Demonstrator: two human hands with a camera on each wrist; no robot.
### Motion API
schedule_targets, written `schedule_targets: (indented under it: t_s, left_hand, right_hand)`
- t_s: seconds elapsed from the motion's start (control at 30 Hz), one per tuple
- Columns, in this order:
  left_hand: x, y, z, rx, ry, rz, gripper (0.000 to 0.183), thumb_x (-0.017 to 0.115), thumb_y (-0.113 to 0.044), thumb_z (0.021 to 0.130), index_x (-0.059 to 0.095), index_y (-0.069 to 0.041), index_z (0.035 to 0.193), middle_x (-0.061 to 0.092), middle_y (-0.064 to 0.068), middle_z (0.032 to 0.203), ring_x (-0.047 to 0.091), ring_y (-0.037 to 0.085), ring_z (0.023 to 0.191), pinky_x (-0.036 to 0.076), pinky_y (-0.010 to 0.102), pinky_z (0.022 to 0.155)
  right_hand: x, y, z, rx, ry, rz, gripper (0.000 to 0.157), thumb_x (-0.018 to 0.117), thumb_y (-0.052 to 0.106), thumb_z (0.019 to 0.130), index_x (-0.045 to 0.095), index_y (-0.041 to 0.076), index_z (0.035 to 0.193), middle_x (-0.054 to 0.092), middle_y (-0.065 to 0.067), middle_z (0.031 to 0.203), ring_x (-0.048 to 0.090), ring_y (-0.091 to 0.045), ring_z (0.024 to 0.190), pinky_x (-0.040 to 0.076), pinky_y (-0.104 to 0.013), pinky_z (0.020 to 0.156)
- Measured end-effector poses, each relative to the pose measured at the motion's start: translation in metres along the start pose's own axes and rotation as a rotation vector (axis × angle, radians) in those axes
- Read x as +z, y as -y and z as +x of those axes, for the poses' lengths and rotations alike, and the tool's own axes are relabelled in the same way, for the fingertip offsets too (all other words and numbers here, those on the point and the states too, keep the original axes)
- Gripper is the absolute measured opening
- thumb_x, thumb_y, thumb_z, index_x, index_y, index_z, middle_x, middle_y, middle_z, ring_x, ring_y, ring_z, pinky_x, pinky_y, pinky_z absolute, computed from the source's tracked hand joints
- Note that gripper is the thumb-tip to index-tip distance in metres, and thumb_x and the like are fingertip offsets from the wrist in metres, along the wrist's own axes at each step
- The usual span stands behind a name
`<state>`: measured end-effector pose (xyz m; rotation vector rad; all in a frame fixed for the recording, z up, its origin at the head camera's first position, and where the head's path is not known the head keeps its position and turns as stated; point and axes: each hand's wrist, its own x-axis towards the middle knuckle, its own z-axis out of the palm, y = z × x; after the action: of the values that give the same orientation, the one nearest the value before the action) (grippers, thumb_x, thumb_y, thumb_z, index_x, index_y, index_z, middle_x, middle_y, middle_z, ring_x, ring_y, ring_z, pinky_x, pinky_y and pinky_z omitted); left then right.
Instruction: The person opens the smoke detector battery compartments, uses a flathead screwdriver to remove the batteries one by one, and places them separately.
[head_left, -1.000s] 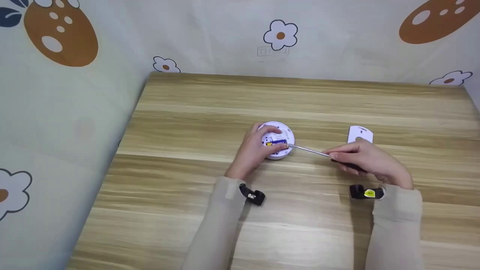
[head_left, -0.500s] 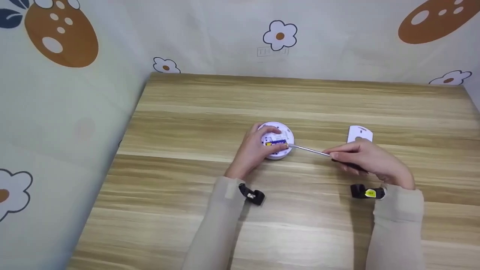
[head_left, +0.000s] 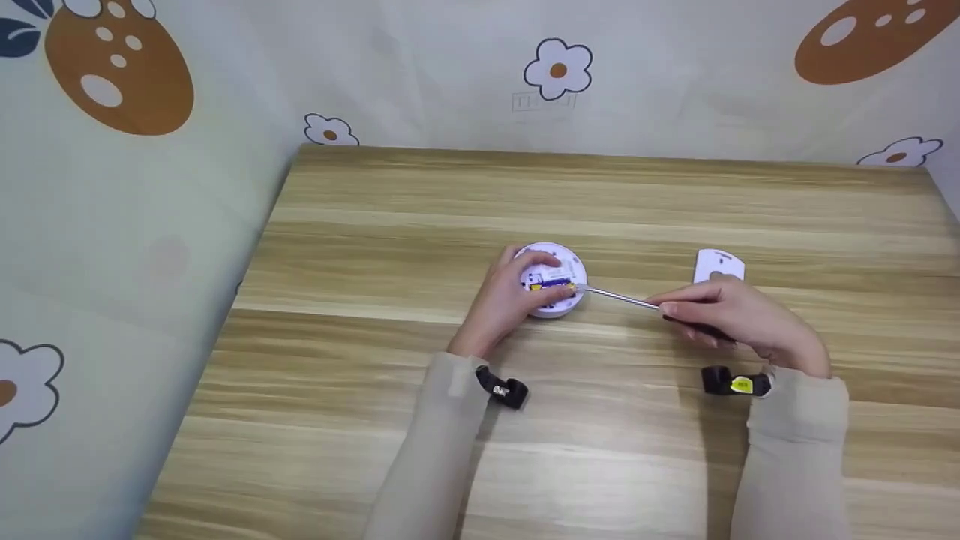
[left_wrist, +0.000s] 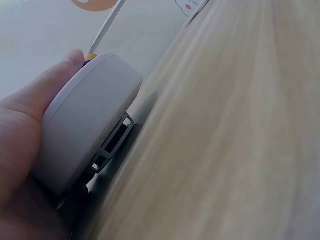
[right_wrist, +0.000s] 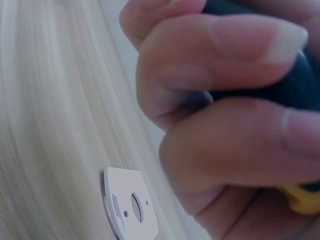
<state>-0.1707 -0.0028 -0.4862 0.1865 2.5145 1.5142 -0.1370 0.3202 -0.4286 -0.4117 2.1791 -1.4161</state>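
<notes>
A round white smoke alarm (head_left: pixel 571 264) lies with its back facing up, showing a blue-and-yellow battery (head_left: pixel 553 283) in its compartment. My left hand (head_left: pixel 506 292) grips it from the left side, the thumb reaching over to the battery's right end. My right hand (head_left: pixel 731 315) holds a screwdriver (head_left: pixel 624 298) by its dark handle (right_wrist: pixel 265 95), fingers curled round it. Its metal shaft points left, the tip right at the battery's end by my left thumb. In the left wrist view, the shaft (left_wrist: pixel 106 26) meets a yellow end standing above the alarm's (left_wrist: pixel 92 110) rim.
A white mounting plate (head_left: pixel 716 262) with a round hole lies on the wood-grain table (head_left: pixel 375 262), just behind my right hand. Patterned cloth walls (head_left: pixel 435 82) stand along the table's back and left sides.
Both hands stay nearly in place. The yellow end beside my left thumb shows a little more at the screwdriver's tip.
</notes>
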Motion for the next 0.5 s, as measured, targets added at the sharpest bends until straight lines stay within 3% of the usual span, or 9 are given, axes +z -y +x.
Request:
schedule_targets:
  t_s: [0.17, 0.5]
  left_hand:
    - [-0.0011, -0.0003, -0.0008, -0.014, 0.008, -0.004, 0.047, 0.094, -0.037, 0.091, 0.077, -0.02, 0.131, 0.053, 0.004, 0.158, 0.044, 0.029, 0.147, 0.038, 0.046, 0.122]
    - [-0.0014, 0.0, -0.0001, 0.001, 0.009, -0.011, 0.046, 0.093, -0.035, 0.091, 0.077, -0.019, 0.131, 0.053, 0.004, 0.158, 0.044, 0.029, 0.148, 0.038, 0.046, 0.123]
  right_hand:
    - [-0.0008, -0.0003, -0.0005, -0.011, 0.011, -0.007, 0.024, 0.063, 0.009, 0.113, 0.082, 0.004, 0.127, 0.06, 0.003, 0.071, 0.046, -0.004, 0.054, 0.033, -0.026, 0.041]
    - [-0.002, 0.0004, -0.0012, 0.017, 0.008, 0.006, 0.023, 0.063, 0.011, 0.113, 0.082, 0.004, 0.124, 0.06, 0.003, 0.072, 0.048, -0.005, 0.055, 0.034, -0.023, 0.043]
